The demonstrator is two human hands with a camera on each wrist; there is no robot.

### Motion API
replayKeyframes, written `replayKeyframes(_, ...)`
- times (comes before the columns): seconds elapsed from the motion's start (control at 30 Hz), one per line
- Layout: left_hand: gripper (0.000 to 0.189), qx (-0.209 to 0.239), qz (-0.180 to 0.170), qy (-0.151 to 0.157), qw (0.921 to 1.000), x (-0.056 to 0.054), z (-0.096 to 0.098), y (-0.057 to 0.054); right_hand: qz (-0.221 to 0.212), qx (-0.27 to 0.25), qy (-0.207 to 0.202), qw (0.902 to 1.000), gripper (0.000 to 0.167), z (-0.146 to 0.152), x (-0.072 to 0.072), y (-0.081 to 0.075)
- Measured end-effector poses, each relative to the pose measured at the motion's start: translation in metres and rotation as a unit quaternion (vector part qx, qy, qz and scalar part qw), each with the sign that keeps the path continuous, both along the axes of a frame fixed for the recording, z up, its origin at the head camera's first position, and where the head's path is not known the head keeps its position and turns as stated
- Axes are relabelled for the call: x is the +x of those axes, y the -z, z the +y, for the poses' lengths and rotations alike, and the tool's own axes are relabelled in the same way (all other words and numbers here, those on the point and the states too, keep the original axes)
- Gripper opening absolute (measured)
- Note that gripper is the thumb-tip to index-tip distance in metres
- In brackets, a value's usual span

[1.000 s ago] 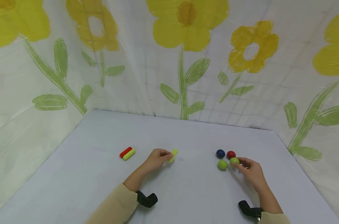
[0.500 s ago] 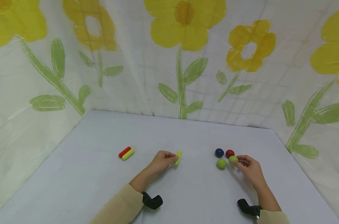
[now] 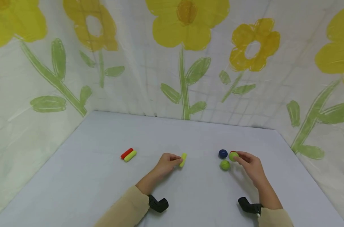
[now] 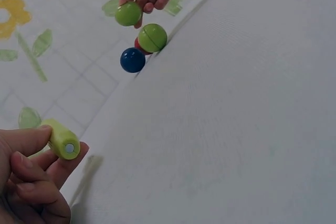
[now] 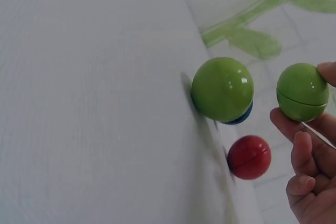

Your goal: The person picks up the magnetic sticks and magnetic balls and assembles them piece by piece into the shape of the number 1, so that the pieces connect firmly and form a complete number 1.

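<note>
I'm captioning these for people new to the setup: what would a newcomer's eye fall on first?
Probably the big yellow flowers on the white backdrop behind the table. Next, the glossy green ball in the grip of the right hand, held above the table near a red ball. Then the yellow-green stick pinched by the left hand around mid-table.

A screened-off white table, kind of room unclear
Beyond the left hand and right hand, and out to either side, hangs pale sheeting patterned with yellow flowers.
</note>
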State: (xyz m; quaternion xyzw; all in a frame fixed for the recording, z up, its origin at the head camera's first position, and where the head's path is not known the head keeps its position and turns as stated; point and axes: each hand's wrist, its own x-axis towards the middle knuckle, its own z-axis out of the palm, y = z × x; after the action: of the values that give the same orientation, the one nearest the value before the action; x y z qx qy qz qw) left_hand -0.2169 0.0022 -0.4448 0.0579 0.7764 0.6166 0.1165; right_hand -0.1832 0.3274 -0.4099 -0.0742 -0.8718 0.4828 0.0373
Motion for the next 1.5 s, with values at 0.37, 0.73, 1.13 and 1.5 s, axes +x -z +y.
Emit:
replayKeyframes(0.37, 0.028, 0.001, -0.017, 0.007, 0.9998, -0.002, 0.001, 0.005, 0.022, -0.044, -0.03, 0.9984, 0.046, -0.015, -0.011, -0.009)
replayKeyframes(0.73, 0.026, -0.019, -0.018, 0.023, 0.9994, -0.001, 0.004, 0.002, 0.023, -0.063, -0.054, 0.9963, 0.045, -0.035, -0.022, -0.011)
replayKeyframes(1.13, 0.023, -0.018, -0.017, 0.009, 0.9997, 0.0, 0.007, 0.002, 0.021, -0.098, -0.085, 0.9913, 0.039, -0.07, -0.042, -0.012)
replayKeyframes(1.5, 0.021, -0.01, -0.019, 0.01, 0.9997, 0.001, 0.006, 0.001, 0.031, -0.101, -0.123, 0.9867, 0.035, -0.092, -0.057, -0.002)
